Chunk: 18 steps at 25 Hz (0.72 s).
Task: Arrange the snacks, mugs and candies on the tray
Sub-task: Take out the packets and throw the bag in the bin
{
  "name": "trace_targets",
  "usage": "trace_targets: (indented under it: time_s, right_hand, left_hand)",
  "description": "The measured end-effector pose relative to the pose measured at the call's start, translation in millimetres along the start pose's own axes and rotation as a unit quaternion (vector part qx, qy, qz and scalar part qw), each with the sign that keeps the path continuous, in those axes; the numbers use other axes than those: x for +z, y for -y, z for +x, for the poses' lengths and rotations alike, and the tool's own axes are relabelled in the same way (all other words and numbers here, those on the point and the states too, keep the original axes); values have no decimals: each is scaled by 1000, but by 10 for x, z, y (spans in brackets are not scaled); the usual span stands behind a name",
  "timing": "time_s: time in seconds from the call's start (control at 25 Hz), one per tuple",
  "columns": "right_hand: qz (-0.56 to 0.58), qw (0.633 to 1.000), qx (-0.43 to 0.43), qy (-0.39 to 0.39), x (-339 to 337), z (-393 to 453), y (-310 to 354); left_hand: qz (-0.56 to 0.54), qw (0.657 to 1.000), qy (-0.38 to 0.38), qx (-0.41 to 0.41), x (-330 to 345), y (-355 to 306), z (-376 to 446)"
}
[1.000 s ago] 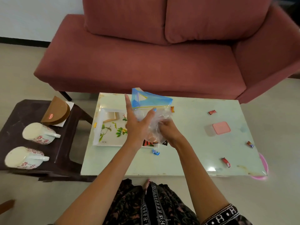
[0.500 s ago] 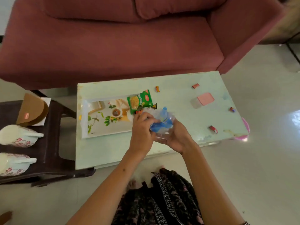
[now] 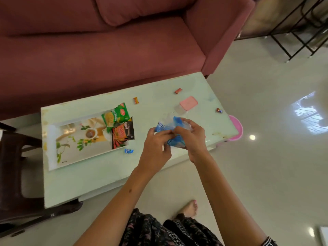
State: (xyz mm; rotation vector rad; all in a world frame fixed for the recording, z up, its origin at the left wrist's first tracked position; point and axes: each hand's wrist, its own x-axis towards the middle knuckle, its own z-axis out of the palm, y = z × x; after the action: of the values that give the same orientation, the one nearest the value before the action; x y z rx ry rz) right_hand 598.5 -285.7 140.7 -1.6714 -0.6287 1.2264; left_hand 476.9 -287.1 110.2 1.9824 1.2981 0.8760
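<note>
Above the surface [image 3: 106,174], a crumpled plastic bag [image 3: 174,129] is pinched by the fingers of both hands; if released carelessly, nearby candies could be knocked floorward.

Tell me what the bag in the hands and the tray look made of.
Bag: thin clear plastic film with blue print, judging by its crumpling and see-through folds. Tray: probably glossy melamine or plastic; its white printed surface shows soft glare, though the look alone cannot settle it.
</note>
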Motion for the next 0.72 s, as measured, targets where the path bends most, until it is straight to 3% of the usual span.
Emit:
trace_targets:
  time_s: [0.12, 0.28, 0.48, 0.6, 0.72]
  right_hand:
    - [39, 998, -2, -42, -586, 239, 111]
    - [22, 996, -68, -60, -1275, 477, 181]
    - [-49, 989, -141, -16, -1939, 550, 145]
    - [-85, 982, -167, -29, -2139, 656, 143]
    - [-82, 984, -156, -13, -2266, 827, 129]
  left_hand:
    - [-156, 985, -36, -65, 388, -432, 120]
    - [-311, 907, -163, -234, 905, -900, 397]
    - [-459, 798, 32, -388, 1528, -1326, 637]
    - [-525, 739, 34, -421, 1838, -1454, 752]
    - [-551, 712, -9, -435, 2067, -1432, 949]
